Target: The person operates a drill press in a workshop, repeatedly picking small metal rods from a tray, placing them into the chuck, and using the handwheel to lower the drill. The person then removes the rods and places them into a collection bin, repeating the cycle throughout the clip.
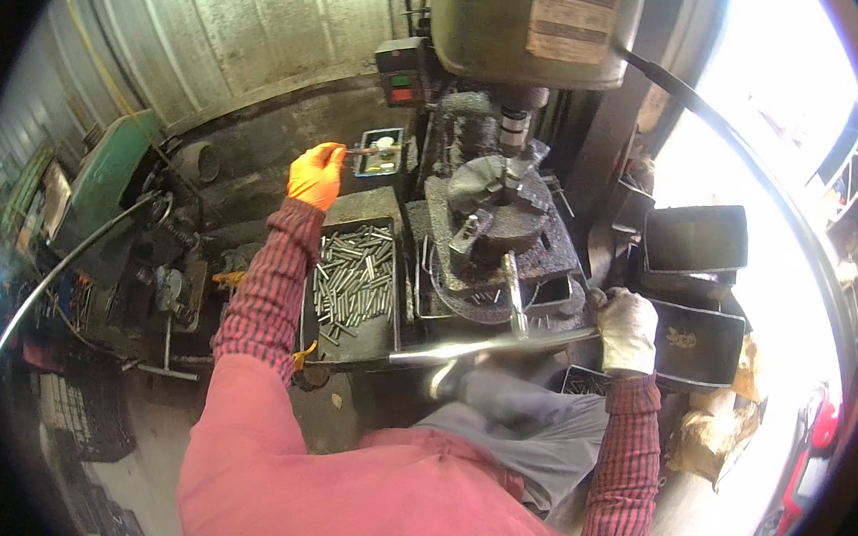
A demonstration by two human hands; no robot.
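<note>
My left hand point(315, 176), in an orange glove, is closed on a thin brush-like stick point(361, 151). The far end of that stick reaches over a small blue-rimmed tray point(363, 170) with something whitish in it. On the right, my right hand point(627, 332), in a pale work glove, grips the end of a long shiny metal bar point(488, 350), which is smeared by motion. Between the hands stands a drill press, its chuck point(514, 127) above a round metal vise point(509, 219) on the dirty table. Nothing I can make out sits under the chuck.
A metal tray point(395, 310) of short steel pins point(356, 274) lies left of the vise. Dark bins point(694, 238) stand at the right. A switch box point(400, 77) with green and red buttons is at the back, and a green machine point(107, 203) at far left.
</note>
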